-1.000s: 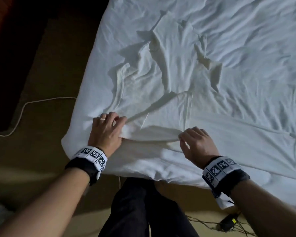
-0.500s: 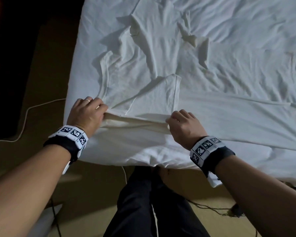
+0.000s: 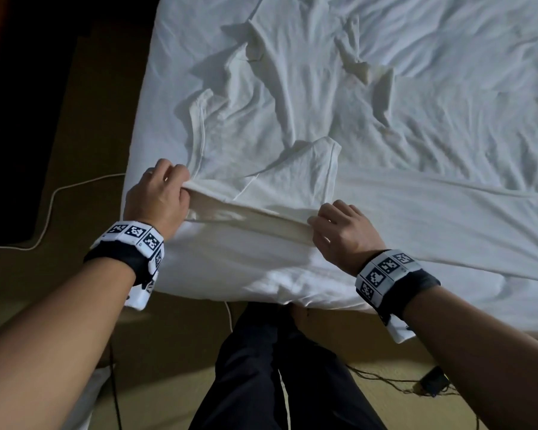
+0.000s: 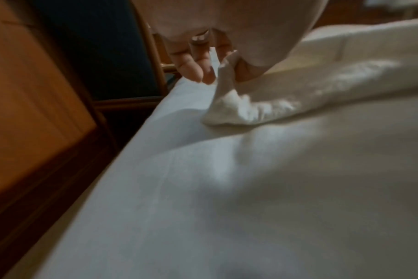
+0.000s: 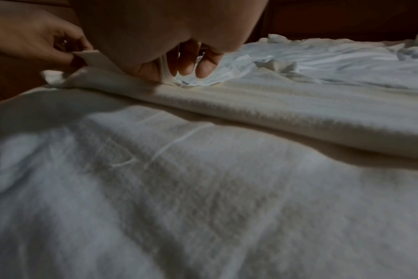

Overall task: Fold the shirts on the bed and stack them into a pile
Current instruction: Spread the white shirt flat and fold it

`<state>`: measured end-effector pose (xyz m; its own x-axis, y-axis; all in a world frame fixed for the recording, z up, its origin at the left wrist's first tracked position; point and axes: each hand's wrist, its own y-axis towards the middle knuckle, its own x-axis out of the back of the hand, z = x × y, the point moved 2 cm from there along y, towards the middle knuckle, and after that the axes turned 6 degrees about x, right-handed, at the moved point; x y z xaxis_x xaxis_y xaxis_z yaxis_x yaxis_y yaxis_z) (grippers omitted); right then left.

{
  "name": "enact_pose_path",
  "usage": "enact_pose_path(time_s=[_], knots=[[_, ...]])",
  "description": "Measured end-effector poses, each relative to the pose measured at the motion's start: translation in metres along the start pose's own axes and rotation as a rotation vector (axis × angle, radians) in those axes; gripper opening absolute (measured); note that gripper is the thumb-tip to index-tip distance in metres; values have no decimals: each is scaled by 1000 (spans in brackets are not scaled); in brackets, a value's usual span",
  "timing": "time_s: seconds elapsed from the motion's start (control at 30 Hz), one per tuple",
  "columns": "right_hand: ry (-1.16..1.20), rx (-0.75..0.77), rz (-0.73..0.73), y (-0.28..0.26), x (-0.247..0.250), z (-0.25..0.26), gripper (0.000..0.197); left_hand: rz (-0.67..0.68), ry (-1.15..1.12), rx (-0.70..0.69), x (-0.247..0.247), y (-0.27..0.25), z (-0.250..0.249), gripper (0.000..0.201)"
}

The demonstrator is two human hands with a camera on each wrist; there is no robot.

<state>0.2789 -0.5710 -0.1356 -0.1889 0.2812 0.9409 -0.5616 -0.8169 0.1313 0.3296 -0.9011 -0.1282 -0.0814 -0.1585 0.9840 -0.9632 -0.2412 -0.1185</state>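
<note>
A crumpled white shirt (image 3: 280, 125) lies spread on the white bed (image 3: 448, 212), its near edge close to the bed's front left corner. My left hand (image 3: 168, 197) pinches the shirt's near left corner (image 4: 223, 71) between thumb and fingers. My right hand (image 3: 330, 225) pinches the same near edge (image 5: 165, 75) further right. The stretch of cloth between both hands is lifted slightly off the sheet. A short sleeve (image 3: 320, 162) lies folded onto the shirt's body, just beyond my right hand.
The bed's left edge (image 3: 137, 144) drops to a tan floor with a white cable (image 3: 53, 200). Dark cables and a small device (image 3: 432, 383) lie on the floor near my dark-trousered legs (image 3: 261, 367). Wooden furniture (image 4: 36, 94) stands left of the bed.
Both hands have kept their pinch and pulled the shirt's near edge toward the front of the bed. The sleeve near my right hand now lies flatter on the shirt.
</note>
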Motion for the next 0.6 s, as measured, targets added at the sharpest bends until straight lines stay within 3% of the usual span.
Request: enact_pose_path(time_s=[0.33,0.5,0.6], knots=[[13,-53,75,7,-4,3,13,170,-91,-18,-7,-10,2,29],[20,15,2,3,2,3,12,84,16,-134,-9,-6,1,22],[-61,70,63,-7,1,1,13,28,121,-213,-10,-8,-1,22]])
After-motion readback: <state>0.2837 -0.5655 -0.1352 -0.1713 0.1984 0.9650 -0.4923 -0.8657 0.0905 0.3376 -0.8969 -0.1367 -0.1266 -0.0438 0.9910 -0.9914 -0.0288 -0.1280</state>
